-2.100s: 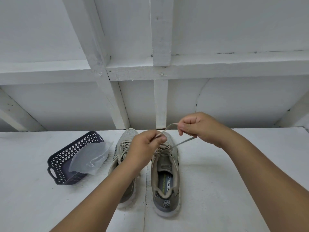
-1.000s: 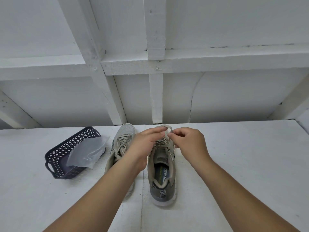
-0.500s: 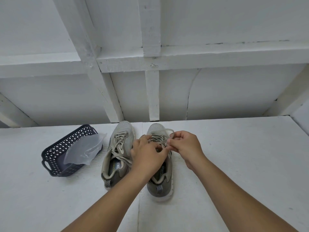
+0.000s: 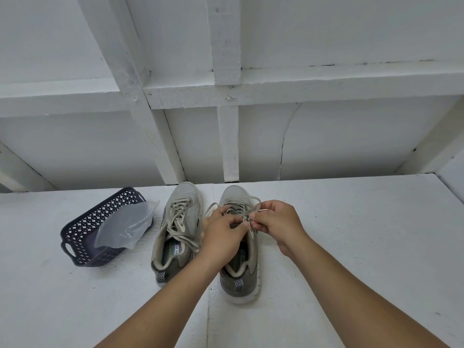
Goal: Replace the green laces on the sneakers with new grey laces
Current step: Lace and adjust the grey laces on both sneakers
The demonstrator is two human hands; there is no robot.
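While my left hand (image 4: 224,228) and right hand (image 4: 273,222) meet over the right shoe (image 4: 239,247), both pinch its lace (image 4: 244,210) above the tongue; the left shoe (image 4: 177,229) sits just beside.

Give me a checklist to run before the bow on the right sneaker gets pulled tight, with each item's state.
1. Left hand pinches the lace: ok.
2. Right hand pinches the lace: ok.
3. Right sneaker flat on the white table: ok.
4. Left sneaker out of the hands' way: ok, beside, apart.
5. Loops evenly sized: cannot tell, fingers cover the knot.
6. Lace through every eyelet: cannot tell.
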